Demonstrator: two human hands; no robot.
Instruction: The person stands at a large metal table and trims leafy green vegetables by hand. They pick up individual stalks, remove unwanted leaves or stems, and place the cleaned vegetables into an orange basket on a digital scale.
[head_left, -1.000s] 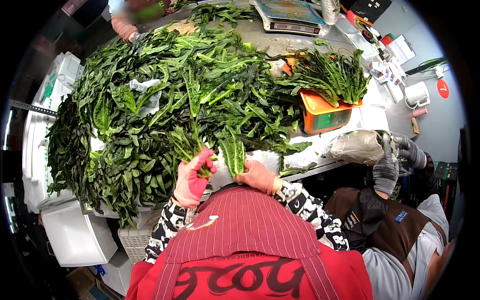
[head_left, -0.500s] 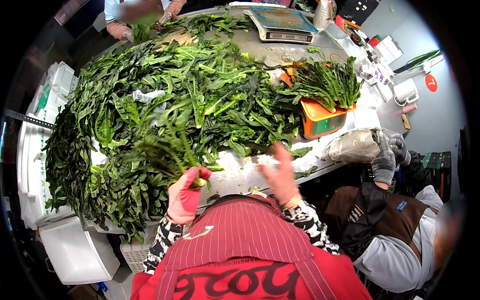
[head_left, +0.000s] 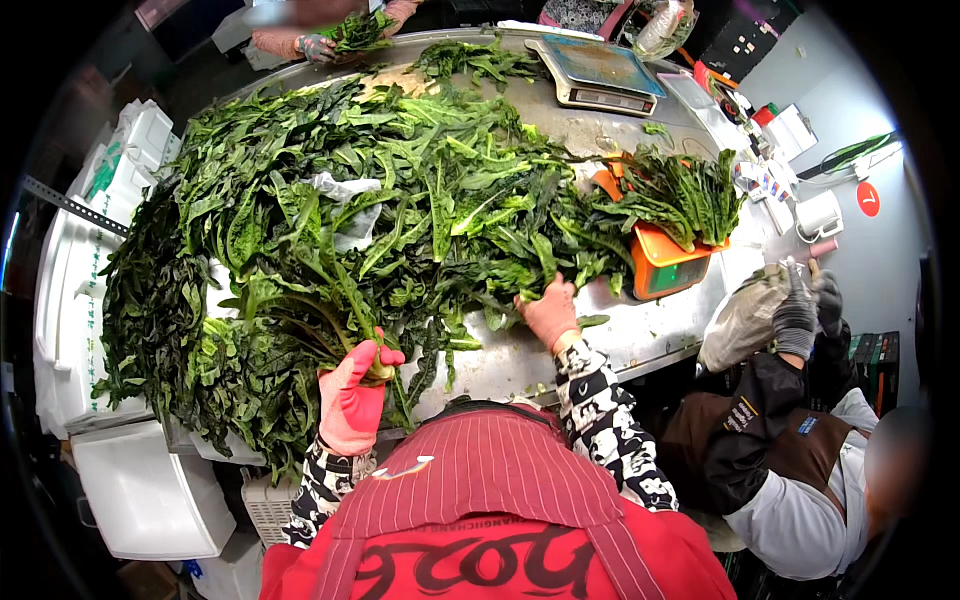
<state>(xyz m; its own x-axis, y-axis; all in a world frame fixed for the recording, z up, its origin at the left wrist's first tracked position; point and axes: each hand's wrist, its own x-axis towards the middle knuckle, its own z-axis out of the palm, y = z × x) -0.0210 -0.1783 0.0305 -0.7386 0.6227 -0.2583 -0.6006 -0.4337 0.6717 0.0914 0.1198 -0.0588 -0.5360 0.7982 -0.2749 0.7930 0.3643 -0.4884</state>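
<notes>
**Bunch of long dark-green leafy stalks (head_left: 325, 318) held in the left hand (head_left: 352, 395), beside an orange scale loaded with greens**

The bunch is gripped near its pale cut ends by the left hand, which is covered by a pink-and-red glove and closed around the stems; its leaves are spread over the front of a broad heap of loose dark-green leaves (head_left: 400, 205). The heap's right front edge is touched by the right hand (head_left: 549, 315), with its fingers partly bent; whether a leaf is gripped there cannot be told.

Just right of the heap, upright greens (head_left: 690, 195) are carried by a compact orange plastic scale (head_left: 650, 262) with a lit green display, set on the shiny metal tabletop (head_left: 640, 330). A crumpled translucent plastic bag (head_left: 345, 205) is lain among the leaves.

At the right, a cloudy, bulging plastic bag (head_left: 742, 322) is held by a co-worker's grey-gloved hands (head_left: 797, 322); its contents cannot be made out. Beside the tabletop's left end, white foam boxes (head_left: 118, 205) are stacked. Below its near left edge, a white rectangular tub (head_left: 150, 490) and a cream slotted plastic crate (head_left: 270, 510) are placed.
</notes>
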